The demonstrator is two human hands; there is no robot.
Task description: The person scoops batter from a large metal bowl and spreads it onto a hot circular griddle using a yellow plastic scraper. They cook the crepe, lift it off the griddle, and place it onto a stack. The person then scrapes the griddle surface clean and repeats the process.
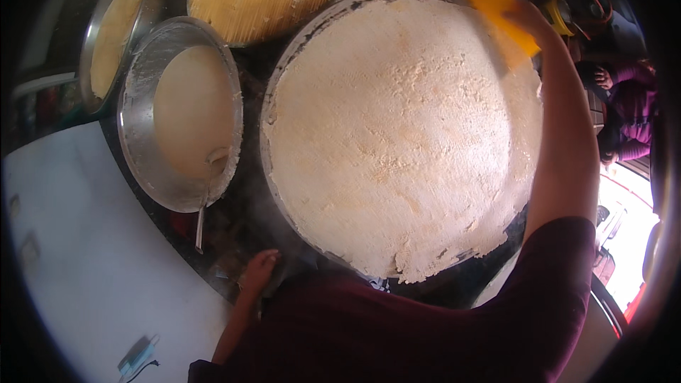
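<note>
A large round griddle (285, 64) stands before me, covered almost to its rim by a thin, pale layer of batter (397, 128). The layer is rough with small lumps, and a ragged edge hangs over the near side. At the far right of the griddle my right hand (529, 20) grips a flat yellow scraper (488, 1), blurred by motion, against the batter's edge. My left hand (259, 268) rests low by the near left of the griddle, fingers curled in and nothing visible in them.
Left of the griddle stands a metal bowl (128, 128) of batter with a ladle (200, 227) in it. Behind are another metal bowl (91, 50) and a round slatted mat (262, 0). A white surface (85, 241) lies left. A person in purple (633, 110) sits far right.
</note>
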